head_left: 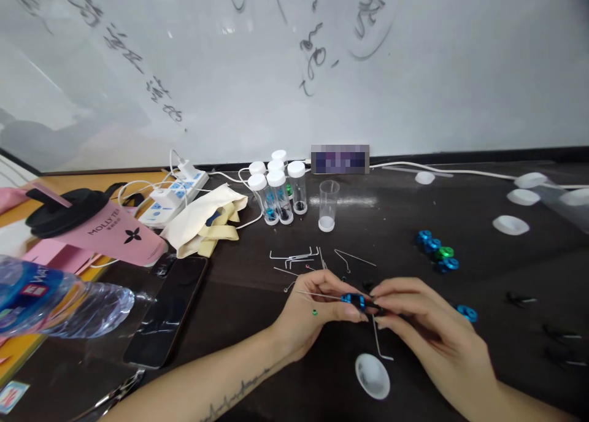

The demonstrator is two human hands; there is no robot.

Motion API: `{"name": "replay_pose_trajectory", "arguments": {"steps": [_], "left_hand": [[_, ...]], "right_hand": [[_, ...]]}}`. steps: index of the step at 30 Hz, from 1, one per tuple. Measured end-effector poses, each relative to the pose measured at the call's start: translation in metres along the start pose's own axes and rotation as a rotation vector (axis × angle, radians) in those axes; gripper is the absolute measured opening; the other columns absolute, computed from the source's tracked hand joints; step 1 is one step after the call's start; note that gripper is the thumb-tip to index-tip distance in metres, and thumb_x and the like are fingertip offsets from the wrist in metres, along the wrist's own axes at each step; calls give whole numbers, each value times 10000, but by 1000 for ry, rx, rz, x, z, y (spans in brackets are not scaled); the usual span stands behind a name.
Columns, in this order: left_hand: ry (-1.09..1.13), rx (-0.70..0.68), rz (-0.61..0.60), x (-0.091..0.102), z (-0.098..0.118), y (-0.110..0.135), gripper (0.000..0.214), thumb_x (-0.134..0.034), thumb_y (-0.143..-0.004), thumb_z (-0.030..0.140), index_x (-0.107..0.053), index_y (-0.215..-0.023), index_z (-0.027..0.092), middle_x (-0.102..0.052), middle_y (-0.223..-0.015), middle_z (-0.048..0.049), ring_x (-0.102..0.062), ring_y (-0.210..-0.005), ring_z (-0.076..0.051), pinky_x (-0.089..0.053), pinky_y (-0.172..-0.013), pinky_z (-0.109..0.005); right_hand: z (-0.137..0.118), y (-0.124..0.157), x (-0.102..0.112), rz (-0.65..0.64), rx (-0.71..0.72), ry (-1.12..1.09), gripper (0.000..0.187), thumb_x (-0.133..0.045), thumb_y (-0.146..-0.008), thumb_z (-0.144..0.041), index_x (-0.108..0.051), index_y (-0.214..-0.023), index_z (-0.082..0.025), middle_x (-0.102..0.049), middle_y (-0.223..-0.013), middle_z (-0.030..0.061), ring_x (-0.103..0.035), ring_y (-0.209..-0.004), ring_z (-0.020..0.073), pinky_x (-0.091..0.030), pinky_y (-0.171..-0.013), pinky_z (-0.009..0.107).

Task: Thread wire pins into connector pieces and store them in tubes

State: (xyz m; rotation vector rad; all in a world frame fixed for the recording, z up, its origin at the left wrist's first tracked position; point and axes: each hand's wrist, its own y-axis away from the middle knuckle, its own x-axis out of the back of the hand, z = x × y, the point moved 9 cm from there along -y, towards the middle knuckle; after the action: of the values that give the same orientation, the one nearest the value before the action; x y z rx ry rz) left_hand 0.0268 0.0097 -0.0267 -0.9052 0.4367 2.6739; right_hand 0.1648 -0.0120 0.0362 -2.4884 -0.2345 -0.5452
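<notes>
Between my two hands is a small blue metal part [353,300] with a black piece at its right end. A thin metal wire runs out from it to the left, across my left hand. My left hand [313,314] pinches the blue part between thumb and fingers. My right hand [432,330] is closed on the black end, its fingertips touching it. Below the fingertips an L-shaped metal rod [378,342] points down; whether a hand holds it I cannot tell. A small green bead [315,312] shows beside my left thumb. Near my wrists lies a white oval dish [372,376].
Several bent wires [294,257] lie beyond my hands. Capped clear tubes [277,195] and one open tube [328,207] stand behind. Blue and green rings [435,244], black pieces [519,299] and white dishes [510,225] lie right; a phone [166,311], bottle [64,296] and pink cup [115,232] left.
</notes>
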Motion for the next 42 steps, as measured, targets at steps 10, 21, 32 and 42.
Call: {"name": "replay_pose_trajectory", "arguments": {"steps": [10, 21, 32, 42], "left_hand": [[-2, -29, -2, -3, 4, 0, 199, -829, -592, 62, -695, -732, 109, -779, -796, -82, -704, -627, -133, -554, -648, -236], [-17, -42, 10, -2, 4, 1, 235, -858, -562, 88, -684, -718, 104, -765, -771, -64, -693, -628, -130, -543, -662, -246], [-35, -68, -17, -5, 6, 1, 220, -837, -583, 51, -680, -723, 116, -759, -783, -58, -698, -676, -145, -539, -675, -256], [-49, -80, -27, -4, 7, 2, 205, -825, -607, 39, -696, -741, 124, -762, -810, -47, -696, -703, -131, -533, -688, -240]], "right_hand": [[2, 0, -2, -25, 10, 8, 237, -633, -876, -119, -673, -1030, -295, -650, -988, 40, -653, -908, 196, -580, -706, 299], [0, -1, 0, -18, 33, 20, 217, -652, -865, -125, -689, -1019, -275, -671, -960, 41, -669, -883, 191, -580, -698, 284], [-1, -5, -3, -40, -16, -49, 173, -650, -866, -117, -703, -946, -260, -662, -914, 25, -674, -802, 156, -561, -633, 237], [9, -3, -8, -86, -122, -169, 174, -606, -902, -133, -683, -992, -261, -637, -800, 5, -692, -654, 139, -565, -570, 245]]}}
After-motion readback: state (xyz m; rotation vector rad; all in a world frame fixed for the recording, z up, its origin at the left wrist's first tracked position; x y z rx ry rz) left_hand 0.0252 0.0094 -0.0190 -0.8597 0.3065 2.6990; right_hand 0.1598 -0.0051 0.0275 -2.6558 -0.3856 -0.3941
